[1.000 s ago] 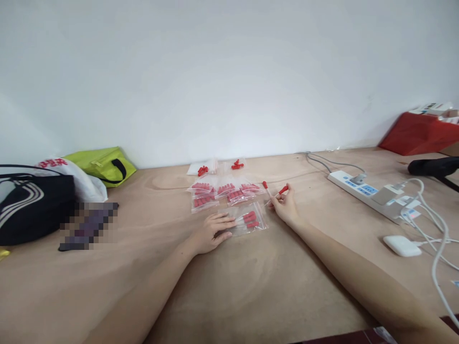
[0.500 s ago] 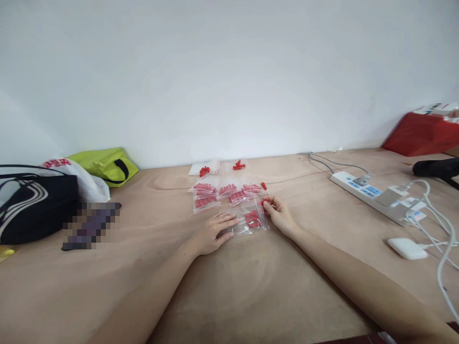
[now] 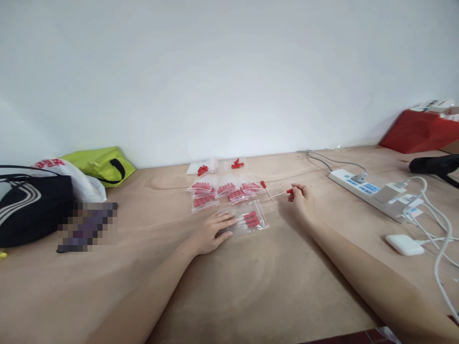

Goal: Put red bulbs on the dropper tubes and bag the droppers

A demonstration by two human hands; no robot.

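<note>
My left hand (image 3: 215, 231) lies flat with fingers stretched out, pressing on the left part of a clear zip bag (image 3: 263, 217). Several red-handled pieces (image 3: 251, 220) with thin shafts show inside that bag. To the right of it, my right hand (image 3: 300, 198) pinches the red handle of a small screwdriver (image 3: 281, 194), its thin shaft pointing left. A second small screwdriver (image 3: 266, 190) lies on the table just beyond the bag, close to the held one's tip.
Several filled zip bags (image 3: 204, 200) lie behind my hands, with loose red pieces (image 3: 237, 164) farther back near the wall. A power strip (image 3: 366, 191) with cables and a white charger case (image 3: 405, 244) are at right. Bags (image 3: 36, 205) stand at left.
My right hand has moved right, away from the bag's edge, drawing the small screwdriver so its shaft now shows. My left hand stays on the bag.
</note>
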